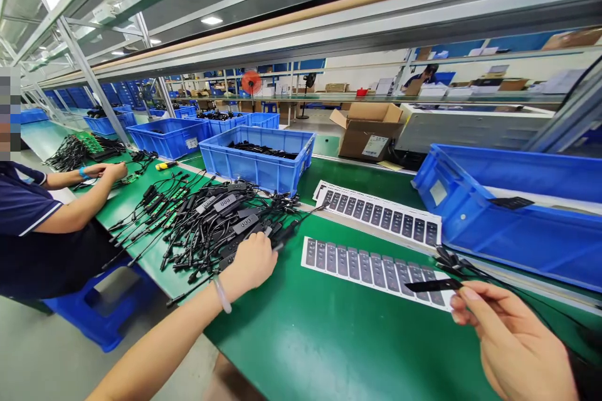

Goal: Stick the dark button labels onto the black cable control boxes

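Note:
My left hand [251,263], a pale bangle at its wrist, is closed at the right edge of a heap of black cabled controllers [226,203]. From its fingers sticks out a black cabled controller [285,236], blurred by motion and partly hidden by the hand. Between thumb and fingers, my right hand [508,326] pinches a thin black sticker [430,286], held above the right end of a white sticker sheet [367,269] with a row of dark labels. Behind that sheet lie more sticker sheets [380,216], stacked.
A blue bin [256,163] with black parts stands behind the heap; a larger blue bin [508,225] is at right. Black cables [475,269] lie beside my right hand. An open carton [369,131] stands behind. A co-worker [42,219] works at left with both hands over the bench.

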`<control>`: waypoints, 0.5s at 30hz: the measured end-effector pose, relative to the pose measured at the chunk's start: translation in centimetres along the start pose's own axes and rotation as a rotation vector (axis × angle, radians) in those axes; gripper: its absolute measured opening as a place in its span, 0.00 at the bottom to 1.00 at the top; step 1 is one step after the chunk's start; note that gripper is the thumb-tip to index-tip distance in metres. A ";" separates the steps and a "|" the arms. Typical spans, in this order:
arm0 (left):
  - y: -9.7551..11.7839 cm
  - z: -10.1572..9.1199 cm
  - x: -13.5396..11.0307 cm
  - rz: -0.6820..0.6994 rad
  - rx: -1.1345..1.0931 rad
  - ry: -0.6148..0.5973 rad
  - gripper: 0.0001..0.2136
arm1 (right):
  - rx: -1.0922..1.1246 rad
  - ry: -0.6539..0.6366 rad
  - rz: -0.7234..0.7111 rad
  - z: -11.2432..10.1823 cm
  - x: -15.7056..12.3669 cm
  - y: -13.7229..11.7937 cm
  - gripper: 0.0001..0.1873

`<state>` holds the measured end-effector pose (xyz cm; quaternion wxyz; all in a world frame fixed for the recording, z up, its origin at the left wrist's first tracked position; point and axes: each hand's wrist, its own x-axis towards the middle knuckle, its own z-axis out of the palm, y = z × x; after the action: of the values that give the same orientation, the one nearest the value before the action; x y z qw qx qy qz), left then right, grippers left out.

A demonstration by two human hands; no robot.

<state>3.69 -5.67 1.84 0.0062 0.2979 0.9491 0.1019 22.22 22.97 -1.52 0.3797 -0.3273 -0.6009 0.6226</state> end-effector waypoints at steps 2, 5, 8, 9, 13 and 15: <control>-1.1 -1.1 0.9 -0.046 -0.164 0.043 0.12 | -0.002 -0.011 0.003 0.2 -0.3 -0.4 0.24; -2.9 -3.1 3.0 -0.098 -0.483 0.092 0.18 | 0.006 -0.038 -0.006 0.3 -0.5 -0.5 0.25; -3.8 -4.2 4.7 -0.127 -0.783 0.161 0.23 | 0.008 -0.075 -0.012 0.1 -0.7 -0.2 0.27; -3.8 -4.3 5.1 -0.134 -0.859 0.202 0.23 | 0.015 -0.088 -0.014 0.0 -0.8 0.0 0.27; -2.8 -4.0 5.9 -0.141 -1.051 0.377 0.25 | 0.087 -0.103 0.001 0.0 -1.0 0.9 0.27; -2.6 -3.8 5.8 -0.126 -1.065 0.405 0.24 | 0.139 -0.091 0.006 0.1 -1.1 0.7 0.26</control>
<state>-2.83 -5.16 5.35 -0.0203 0.1713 0.7650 0.6205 22.65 22.01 -2.30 0.3718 -0.2732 -0.5720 0.6782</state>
